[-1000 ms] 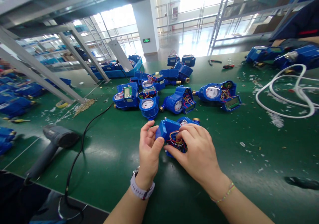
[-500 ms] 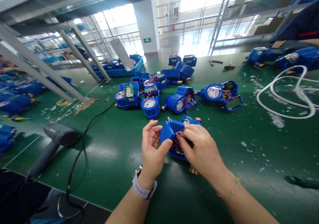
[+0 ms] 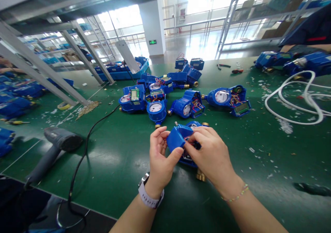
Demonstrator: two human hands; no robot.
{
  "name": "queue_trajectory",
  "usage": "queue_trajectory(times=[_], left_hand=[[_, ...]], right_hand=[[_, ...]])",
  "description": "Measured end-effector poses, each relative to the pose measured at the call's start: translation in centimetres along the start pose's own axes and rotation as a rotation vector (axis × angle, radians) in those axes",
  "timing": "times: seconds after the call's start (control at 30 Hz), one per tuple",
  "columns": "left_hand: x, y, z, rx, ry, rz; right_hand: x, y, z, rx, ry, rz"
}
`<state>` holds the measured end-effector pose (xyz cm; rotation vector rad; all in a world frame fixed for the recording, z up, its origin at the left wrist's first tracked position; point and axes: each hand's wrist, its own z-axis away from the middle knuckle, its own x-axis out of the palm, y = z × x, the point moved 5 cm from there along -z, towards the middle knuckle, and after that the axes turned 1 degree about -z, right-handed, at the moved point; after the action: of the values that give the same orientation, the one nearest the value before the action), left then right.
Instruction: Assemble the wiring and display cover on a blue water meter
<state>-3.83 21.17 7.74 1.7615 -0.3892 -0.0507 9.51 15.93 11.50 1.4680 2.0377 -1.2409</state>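
Note:
A blue water meter [image 3: 190, 162] with brass fittings lies on the green table before me, its housing open and its wires partly showing. My left hand [image 3: 164, 158] grips the tilted-up blue cover [image 3: 175, 138], thumb along the near edge and curled fingers at the left side. Over the open housing, my right hand [image 3: 210, 150] has thumb and fingers pinched together beside the cover's inner edge. Those fingertips are close to the thin wires, but what they hold is hidden. Just beyond stand other meters, among them an upright-dialled one [image 3: 156, 110] and one with loose wires [image 3: 186, 104].
A heat gun [image 3: 62, 139] lies at left beside a black cable [image 3: 86, 145]. Metal posts [image 3: 55, 72] rise at left. To the right are another opened meter [image 3: 223, 97], a coiled white hose [image 3: 319, 105], pliers, a screwdriver [image 3: 236, 71] and scraps. A co-worker's arm shows at far right.
Both hands and the meter's cover have shifted slightly right in the view. My right fingertips have moved a little lower against the cover's inner edge, and the wire there is less visible.

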Motion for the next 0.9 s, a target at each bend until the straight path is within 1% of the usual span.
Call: queue_trajectory(times=[0.13,0.3,0.57,0.73,0.8,0.9], left_hand=[[0.0,-0.1,0.2,-0.001,0.001,-0.056],[-0.2,-0.1,0.2,0.017,0.015,-0.073],[-0.2,0.0,-0.4,-0.008,0.009,0.048],[-0.2,-0.2,-0.5,-0.042,-0.001,0.102],[-0.2,-0.2,-0.5,-0.042,-0.001,0.107],[-0.3,-0.1,-0.4,-0.027,0.012,0.102]], right_hand=[[0.3,-0.4,0.0,-0.036,-0.014,0.053],[0.2,-0.5,0.0,-0.073,-0.041,-0.01],[-0.1,0.1,0.0,-0.061,-0.014,-0.142],[-0.4,0.3,0.0,-0.044,-0.073,-0.258],[-0.4,0.5,0.0,0.011,-0.064,-0.257],[-0.2,1.2,0.2,0.169,-0.014,-0.191]])
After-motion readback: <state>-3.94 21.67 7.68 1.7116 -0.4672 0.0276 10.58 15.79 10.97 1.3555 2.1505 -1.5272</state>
